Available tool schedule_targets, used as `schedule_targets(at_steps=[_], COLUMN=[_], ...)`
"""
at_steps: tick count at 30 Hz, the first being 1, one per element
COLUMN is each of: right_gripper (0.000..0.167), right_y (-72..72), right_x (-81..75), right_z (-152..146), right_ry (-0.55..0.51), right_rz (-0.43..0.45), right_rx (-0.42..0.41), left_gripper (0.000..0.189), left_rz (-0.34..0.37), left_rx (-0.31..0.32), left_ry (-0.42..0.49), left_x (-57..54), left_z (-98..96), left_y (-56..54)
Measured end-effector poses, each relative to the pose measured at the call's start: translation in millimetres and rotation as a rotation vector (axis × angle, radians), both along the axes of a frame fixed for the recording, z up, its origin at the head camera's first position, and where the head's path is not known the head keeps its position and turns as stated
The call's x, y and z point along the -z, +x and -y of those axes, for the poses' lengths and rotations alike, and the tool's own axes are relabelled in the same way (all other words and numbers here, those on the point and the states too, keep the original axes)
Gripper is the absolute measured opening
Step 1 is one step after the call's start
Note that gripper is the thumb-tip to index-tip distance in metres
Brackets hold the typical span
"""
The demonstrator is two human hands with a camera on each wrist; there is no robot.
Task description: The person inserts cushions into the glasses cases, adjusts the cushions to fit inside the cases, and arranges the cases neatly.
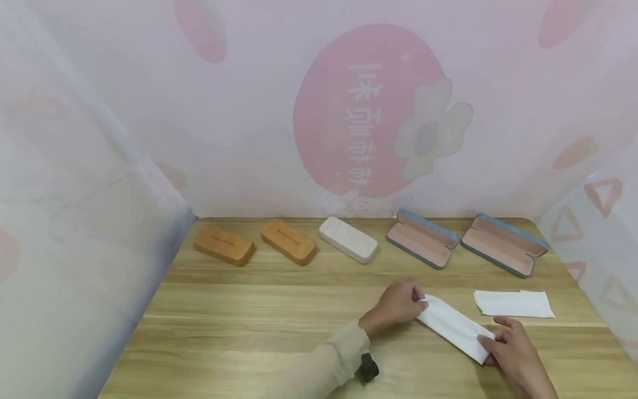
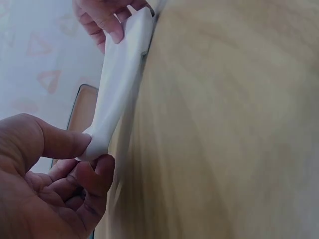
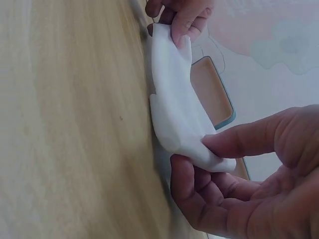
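Observation:
A white cloth [image 1: 453, 327], folded into a long strip, is stretched between both hands just over the wooden table. My left hand [image 1: 399, 303] pinches its far left end between thumb and fingers. At the near right end, my right hand [image 1: 515, 352] grips the strip, thumb on top and curled fingers beneath. Both pinches show closely in the wrist views, where the cloth [image 2: 119, 74] bends a little and a folded layer shows along its edge. Beyond my right hand lies a second folded white cloth [image 1: 513, 304], flat on the table.
Along the table's back edge stand two closed orange glasses cases [image 1: 224, 244], a closed white speckled case [image 1: 348, 239], and two open blue cases [image 1: 422, 242] with pink lining. Printed curtains [image 1: 249, 111] rise behind and at both sides. A dark object [image 1: 369, 367] sits by my left sleeve.

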State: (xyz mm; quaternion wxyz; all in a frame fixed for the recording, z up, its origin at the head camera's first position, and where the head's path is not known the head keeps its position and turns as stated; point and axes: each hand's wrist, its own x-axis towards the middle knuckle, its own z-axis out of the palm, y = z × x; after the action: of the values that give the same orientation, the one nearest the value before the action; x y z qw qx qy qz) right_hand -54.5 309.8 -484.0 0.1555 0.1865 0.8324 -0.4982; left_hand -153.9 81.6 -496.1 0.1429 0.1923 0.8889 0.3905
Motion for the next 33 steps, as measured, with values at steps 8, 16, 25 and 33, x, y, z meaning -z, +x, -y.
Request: schedule_targets(at_steps=[8, 16, 25, 33], right_gripper=[0.078, 0.084, 0.085, 0.084], right_y=[-18.4, -43.8, -68.4, -83.9], right_x=[-5.8, -14.8, -17.9, -17.9], right_z=[7, 20, 28, 30], right_ry=[-0.077, -0.112, -0.154, -0.189], right_rz=[-0.021, -0.086, -0.128, -0.140], right_rx=[0.027, -0.007, -0.024, 0.005], left_gripper=[0.009, 0.009, 0.013, 0.014], left_rz=[0.001, -0.011, -0.065, -0.080], left_rx=[-0.018, -0.055, -0.062, -0.100], left_ry=[0.062, 0.091, 0.074, 0.030], left_x=[-4.6, -13.6, -22.0, -21.2], left_z=[16.2, 28.0, 37.2, 37.1], left_y=[-15.1, -40.4, -63.9, -78.2])
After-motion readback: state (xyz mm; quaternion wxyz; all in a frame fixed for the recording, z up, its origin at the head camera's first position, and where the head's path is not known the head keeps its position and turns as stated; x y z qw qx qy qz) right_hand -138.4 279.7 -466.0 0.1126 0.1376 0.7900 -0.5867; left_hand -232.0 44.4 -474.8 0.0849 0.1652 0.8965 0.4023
